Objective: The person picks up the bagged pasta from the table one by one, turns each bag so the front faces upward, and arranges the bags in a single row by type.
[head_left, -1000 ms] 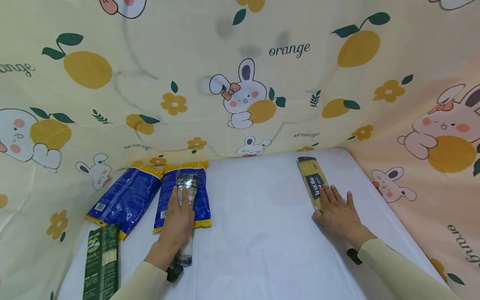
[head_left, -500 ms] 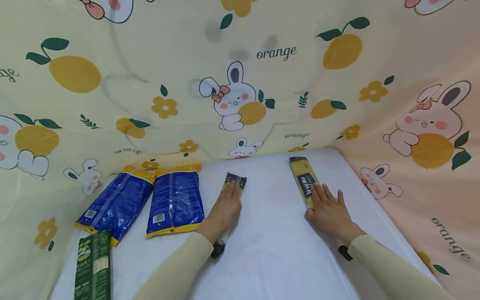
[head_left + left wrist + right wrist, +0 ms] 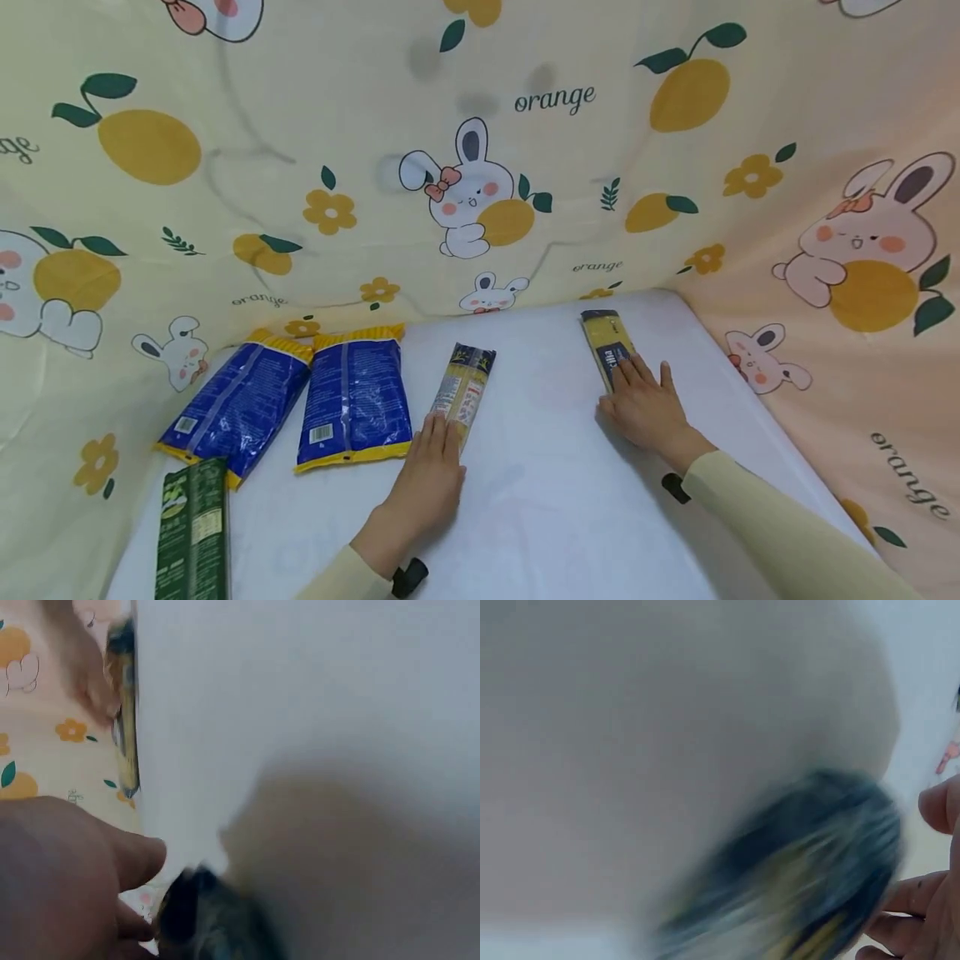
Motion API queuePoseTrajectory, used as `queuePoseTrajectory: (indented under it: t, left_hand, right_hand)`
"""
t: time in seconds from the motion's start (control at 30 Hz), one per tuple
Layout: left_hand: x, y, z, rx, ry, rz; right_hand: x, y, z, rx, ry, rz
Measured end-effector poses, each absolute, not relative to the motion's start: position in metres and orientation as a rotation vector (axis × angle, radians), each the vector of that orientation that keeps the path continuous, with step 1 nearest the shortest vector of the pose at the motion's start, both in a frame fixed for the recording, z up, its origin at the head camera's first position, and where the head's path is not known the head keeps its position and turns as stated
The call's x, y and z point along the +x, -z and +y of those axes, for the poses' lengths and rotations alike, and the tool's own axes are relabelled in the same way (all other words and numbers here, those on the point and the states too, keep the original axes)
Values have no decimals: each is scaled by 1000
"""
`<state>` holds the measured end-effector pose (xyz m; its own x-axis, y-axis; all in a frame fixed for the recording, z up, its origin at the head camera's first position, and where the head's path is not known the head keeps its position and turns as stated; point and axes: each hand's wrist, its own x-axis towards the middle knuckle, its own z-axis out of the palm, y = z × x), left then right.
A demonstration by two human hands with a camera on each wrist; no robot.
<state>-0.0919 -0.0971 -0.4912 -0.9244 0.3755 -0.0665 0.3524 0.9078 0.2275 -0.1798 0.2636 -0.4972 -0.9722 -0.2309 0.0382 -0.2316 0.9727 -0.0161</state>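
Facing me, 2 blue bags (image 3: 354,404) are showing glossy, crinkled plastic; 2 slim yellow packets (image 3: 459,396) are showing smooth plastic film. The white tabletop (image 3: 536,408) is appearing matt. The printed backdrop (image 3: 360,100) is presenting matt, creased cloth.

The left hand (image 3: 426,483) is hiding the near end of the pale packet (image 3: 463,390); the right hand (image 3: 647,408) is masking that of the yellow packet (image 3: 602,333), whose print is appearing blurred beside it at the wrist. Left of the left hand, the head view's lower edge is cropping the green packet (image 3: 192,533).
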Motion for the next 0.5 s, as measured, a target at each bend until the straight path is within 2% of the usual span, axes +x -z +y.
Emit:
queuePoseTrajectory:
  t: [0.27,0.5]
  left_hand:
    - [-84,496,-92,521,-376,2975]
    - [-89,483,-78,478,-539,2791]
  right_hand:
    - [-200,490,212,475,-42,-3089]
    - [-189,496,150,670,-172,-3085]
